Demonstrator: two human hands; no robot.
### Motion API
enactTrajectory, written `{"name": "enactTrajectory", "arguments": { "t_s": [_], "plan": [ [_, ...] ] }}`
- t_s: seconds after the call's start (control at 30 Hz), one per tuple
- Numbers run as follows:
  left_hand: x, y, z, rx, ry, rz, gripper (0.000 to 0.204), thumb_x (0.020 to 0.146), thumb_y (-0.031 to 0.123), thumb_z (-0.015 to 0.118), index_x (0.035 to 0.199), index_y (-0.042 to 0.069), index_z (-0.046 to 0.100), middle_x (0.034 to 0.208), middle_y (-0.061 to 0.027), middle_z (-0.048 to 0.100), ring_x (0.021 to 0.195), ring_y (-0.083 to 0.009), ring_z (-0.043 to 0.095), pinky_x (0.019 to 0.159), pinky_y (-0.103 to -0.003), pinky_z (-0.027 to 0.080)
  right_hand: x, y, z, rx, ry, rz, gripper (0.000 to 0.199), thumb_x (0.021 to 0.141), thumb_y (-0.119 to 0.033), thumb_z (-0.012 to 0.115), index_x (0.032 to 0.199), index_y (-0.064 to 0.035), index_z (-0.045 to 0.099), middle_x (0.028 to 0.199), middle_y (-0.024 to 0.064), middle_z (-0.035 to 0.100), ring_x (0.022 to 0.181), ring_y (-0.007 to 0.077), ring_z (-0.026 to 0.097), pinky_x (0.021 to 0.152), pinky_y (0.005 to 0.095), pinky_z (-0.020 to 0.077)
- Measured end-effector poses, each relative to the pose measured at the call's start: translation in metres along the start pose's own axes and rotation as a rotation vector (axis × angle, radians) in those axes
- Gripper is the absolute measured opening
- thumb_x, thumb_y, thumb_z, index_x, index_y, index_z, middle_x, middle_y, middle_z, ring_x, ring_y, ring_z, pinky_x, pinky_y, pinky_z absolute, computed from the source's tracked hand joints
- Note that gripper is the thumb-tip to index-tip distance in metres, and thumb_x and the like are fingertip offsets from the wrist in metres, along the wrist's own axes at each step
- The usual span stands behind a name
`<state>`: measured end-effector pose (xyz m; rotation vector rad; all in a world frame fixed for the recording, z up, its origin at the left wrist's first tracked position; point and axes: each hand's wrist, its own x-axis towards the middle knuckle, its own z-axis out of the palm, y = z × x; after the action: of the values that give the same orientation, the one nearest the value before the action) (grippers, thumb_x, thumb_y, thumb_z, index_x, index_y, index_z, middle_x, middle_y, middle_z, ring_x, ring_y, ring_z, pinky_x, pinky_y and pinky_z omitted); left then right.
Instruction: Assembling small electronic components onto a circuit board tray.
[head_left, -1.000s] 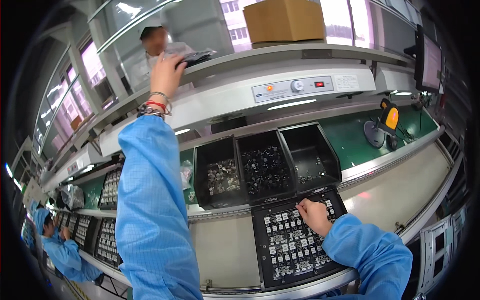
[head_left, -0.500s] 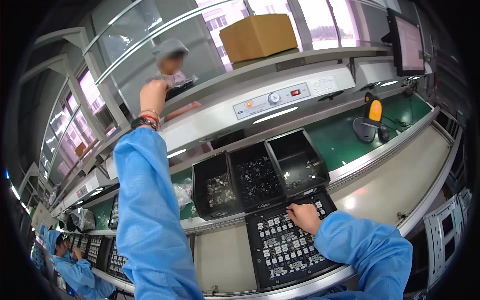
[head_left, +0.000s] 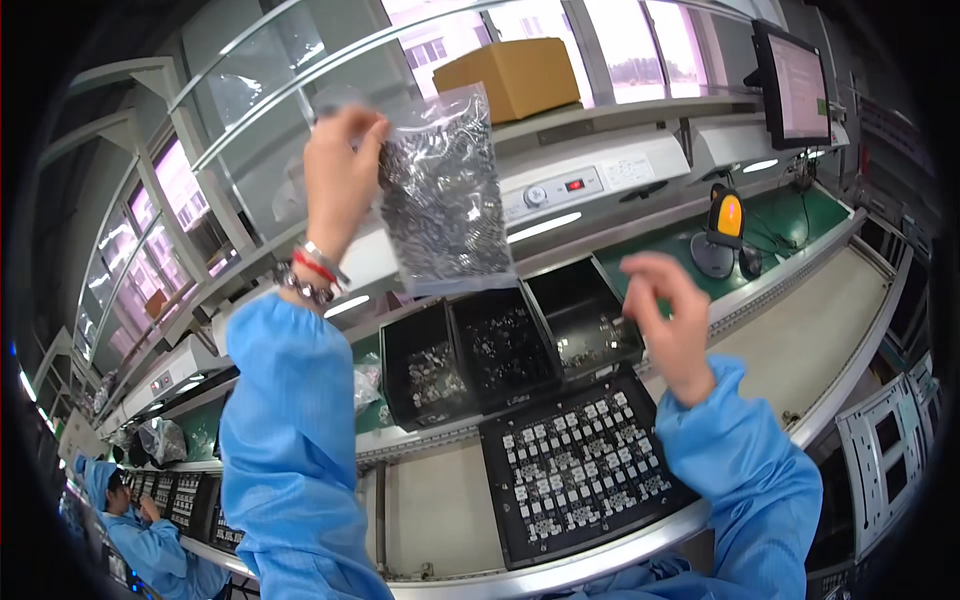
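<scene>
My left hand [head_left: 343,172] is raised at upper left, pinching one edge of a clear plastic bag [head_left: 447,200] full of small metal parts. The bag hangs in front of the shelf and above the black bins. My right hand [head_left: 668,318] is held up with fingers curled and apart, nothing visible in it, close to the right-hand black bin [head_left: 612,350]. Below lies a black tray [head_left: 492,500] with rows of small light-coloured parts. Two more black bins hold loose small parts: the middle bin [head_left: 503,340] dark ones, the left bin [head_left: 425,365] silvery ones.
A cardboard box [head_left: 515,80] rests on the shelf above the light bar [head_left: 650,170]. A yellow and black scanner [head_left: 725,225] stands on the green mat beneath a monitor [head_left: 795,85]. At far left a co-worker [head_left: 150,540] in blue sits by more trays. A metal rail edges the bench.
My left hand has brought the bag of metal parts from the shelf into full view, to the right. My right hand has lifted off the tray, upward and to the right.
</scene>
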<state>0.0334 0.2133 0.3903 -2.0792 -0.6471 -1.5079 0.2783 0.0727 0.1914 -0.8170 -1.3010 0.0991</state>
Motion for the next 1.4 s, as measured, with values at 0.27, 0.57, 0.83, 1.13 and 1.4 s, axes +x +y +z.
{"name": "enactTrajectory", "arguments": {
  "t_s": [0.27,0.57,0.83,1.13,1.4],
  "plan": [
    [-0.125,0.079,0.014,-0.313,-0.526,-0.014,0.009,0.080,0.008,0.061,0.084,0.000,0.059,0.080,-0.0139,0.059,0.078,-0.0287,0.059,0.071,-0.035,0.047,0.032,-0.020,-0.013,-0.356,-0.242,-0.367,0.040,0.078,-0.016,0.067,0.113,-0.0011,0.054,0.111,0.0116,0.056,0.106,0.0249,0.052,0.094,0.0329,0.0380],
    [-0.190,0.113,0.006,-0.930,-0.728,-0.647,0.027,0.080,0.002,0.066,0.106,0.000,0.057,0.085,-0.0067,0.063,0.077,-0.0118,0.060,0.071,-0.024,0.048,-0.014,0.004,0.012,-0.177,-0.846,0.009,0.013,0.082,-0.013,0.065,0.087,-0.0008,0.061,0.073,0.0081,0.062,0.064,0.0191,0.060,0.059,0.0293,0.0470],
    [-0.253,0.124,-0.007,-1.044,-0.680,-1.014,0.008,0.082,0.004,0.066,0.087,-0.003,0.066,0.084,-0.0047,0.066,0.080,-0.0098,0.060,0.073,-0.023,0.048,-0.035,0.011,-0.005,-0.010,-0.700,0.259,0.009,0.084,-0.008,0.064,0.088,0.0002,0.063,0.071,0.0050,0.063,0.063,0.0097,0.058,0.057,0.0235,0.0449],
    [-0.236,0.123,-0.007,-0.781,-0.904,-0.903,0.008,0.080,0.003,0.068,0.076,-0.002,0.064,0.075,-0.0045,0.065,0.066,-0.0080,0.059,0.061,-0.021,0.047,-0.040,0.020,-0.012,0.006,-0.861,0.213,0.014,0.083,-0.013,0.063,0.091,-0.0019,0.064,0.074,0.0095,0.065,0.063,0.0189,0.061,0.060,0.0303,0.0474],
    [-0.236,0.125,-0.001,-0.704,-0.911,-0.562,0.009,0.078,0.006,0.067,0.084,-0.001,0.067,0.079,-0.0085,0.066,0.074,-0.0180,0.063,0.070,-0.027,0.049,-0.049,0.023,-0.006,0.287,-1.019,0.451,0.012,0.077,-0.010,0.073,0.081,-0.0004,0.066,0.069,0.0034,0.063,0.066,0.0070,0.057,0.060,0.0236,0.0454]
  ]
}}
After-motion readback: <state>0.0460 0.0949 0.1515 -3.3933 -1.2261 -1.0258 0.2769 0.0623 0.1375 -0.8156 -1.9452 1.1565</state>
